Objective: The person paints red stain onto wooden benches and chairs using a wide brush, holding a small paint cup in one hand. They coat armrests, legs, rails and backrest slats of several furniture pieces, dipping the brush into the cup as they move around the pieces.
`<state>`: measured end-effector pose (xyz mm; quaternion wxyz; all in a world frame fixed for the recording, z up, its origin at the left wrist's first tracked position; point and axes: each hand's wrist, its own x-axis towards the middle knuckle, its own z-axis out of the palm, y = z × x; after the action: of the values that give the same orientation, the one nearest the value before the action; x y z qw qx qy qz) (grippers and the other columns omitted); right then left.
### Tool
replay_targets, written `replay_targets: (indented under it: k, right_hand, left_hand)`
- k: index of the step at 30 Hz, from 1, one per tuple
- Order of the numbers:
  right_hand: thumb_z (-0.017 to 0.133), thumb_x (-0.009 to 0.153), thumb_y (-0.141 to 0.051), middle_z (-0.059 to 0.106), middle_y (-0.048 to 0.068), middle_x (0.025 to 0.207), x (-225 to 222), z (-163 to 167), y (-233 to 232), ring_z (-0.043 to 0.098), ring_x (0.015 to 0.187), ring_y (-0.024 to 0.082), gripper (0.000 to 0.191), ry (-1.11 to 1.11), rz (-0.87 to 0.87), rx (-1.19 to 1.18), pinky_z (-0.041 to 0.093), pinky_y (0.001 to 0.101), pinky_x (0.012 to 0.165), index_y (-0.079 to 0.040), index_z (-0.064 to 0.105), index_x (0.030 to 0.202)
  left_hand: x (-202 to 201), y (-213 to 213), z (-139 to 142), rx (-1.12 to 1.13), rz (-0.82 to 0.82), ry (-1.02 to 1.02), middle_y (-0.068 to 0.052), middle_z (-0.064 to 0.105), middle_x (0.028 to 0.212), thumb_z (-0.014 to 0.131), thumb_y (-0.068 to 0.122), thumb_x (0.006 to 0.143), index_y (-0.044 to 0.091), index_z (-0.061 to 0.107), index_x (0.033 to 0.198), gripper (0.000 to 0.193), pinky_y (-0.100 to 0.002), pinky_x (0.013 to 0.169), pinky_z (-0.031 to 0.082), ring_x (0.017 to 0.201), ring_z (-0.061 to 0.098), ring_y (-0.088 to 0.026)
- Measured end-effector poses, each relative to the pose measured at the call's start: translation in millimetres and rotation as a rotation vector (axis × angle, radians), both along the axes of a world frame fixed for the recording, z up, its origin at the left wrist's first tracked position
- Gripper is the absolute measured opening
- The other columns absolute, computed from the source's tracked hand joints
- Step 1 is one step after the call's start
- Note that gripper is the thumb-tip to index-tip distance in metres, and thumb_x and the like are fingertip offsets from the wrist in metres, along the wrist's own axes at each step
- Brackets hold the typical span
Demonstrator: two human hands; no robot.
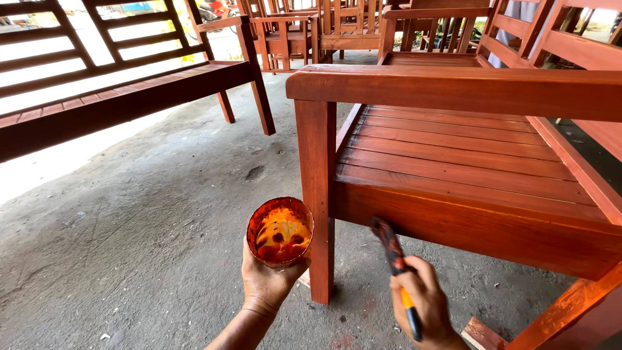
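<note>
Head view: left hand [267,280] was clamped around a stain-smeared cup [280,230], held up just beside the chair's front leg [315,194]. Right hand [424,303] was closed on a paintbrush [395,256], bristles touching the chair's front rail [479,223]. A slatted bench [123,91] stood well apart at left, more chairs [304,32] behind, concrete floor [149,233] below

Shaded workshop floor with rows of red-brown wooden furniture

A grey concrete floor [149,227] spreads from six to nine o'clock; a slatted bench [123,84] stands at ten, more chairs [324,29] crowd twelve, and bright daylight, perhaps a street, lies beyond.
</note>
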<state>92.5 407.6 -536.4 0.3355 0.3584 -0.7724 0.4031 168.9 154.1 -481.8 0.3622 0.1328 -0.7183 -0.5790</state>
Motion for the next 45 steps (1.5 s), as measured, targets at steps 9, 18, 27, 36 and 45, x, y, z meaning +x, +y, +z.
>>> replay_targets:
  k: [9,18,27,36,45]
  right_hand:
    - [0.072,0.088,-0.002,0.06,0.013,0.113,-4,47,-48,0.065,0.097,0.022,0.018,0.072,0.185,-0.24,0.054,0.0317,0.081,-0.009,0.056,0.091]
    - [0.07,0.088,-0.009,0.056,0.01,0.105,1,-18,-71,0.065,0.09,0.021,0.016,-0.268,0.285,-0.132,0.056,0.0331,0.078,-0.008,0.055,0.084]
    - [0.07,0.087,-0.009,0.06,0.008,0.101,-6,-39,-83,0.065,0.092,0.021,0.012,-0.596,0.123,-0.272,0.058,0.0366,0.081,-0.009,0.059,0.086]
    - [0.07,0.092,-0.01,0.058,0.005,0.105,9,-38,-116,0.062,0.094,0.017,0.014,-0.598,0.036,-0.423,0.054,0.0357,0.084,-0.007,0.057,0.091]
    - [0.068,0.091,-0.007,0.059,0.005,0.1,-6,-99,-137,0.06,0.09,0.019,0.014,-1.377,-0.018,-0.758,0.061,0.0491,0.085,-0.011,0.056,0.097]
  left_hand:
    - [-10,8,5,0.345,-0.231,0.152,-0.005,0.06,0.13,0.088,0.018,0.062,0.012,0.041,0.131,0.083,-0.035,0.099,0.058,0.121,0.064,-0.022]
    - [-5,-14,-13,0.043,-0.07,0.13,-0.007,0.063,0.126,0.091,0.015,0.059,0.011,0.043,0.131,0.086,-0.035,0.097,0.059,0.118,0.066,-0.022]
    - [-4,-35,-31,0.054,-0.095,0.113,-0.009,0.062,0.129,0.093,0.021,0.062,0.009,0.041,0.133,0.088,-0.034,0.098,0.059,0.119,0.065,-0.022]
    - [-14,-43,-53,0.003,-0.001,0.145,-0.01,0.064,0.126,0.093,0.016,0.06,0.007,0.044,0.133,0.088,-0.034,0.098,0.058,0.117,0.067,-0.022]
    - [-16,-52,-76,0.037,-0.027,0.072,-0.01,0.064,0.128,0.094,0.017,0.061,0.008,0.044,0.135,0.089,-0.035,0.098,0.059,0.118,0.067,-0.022]
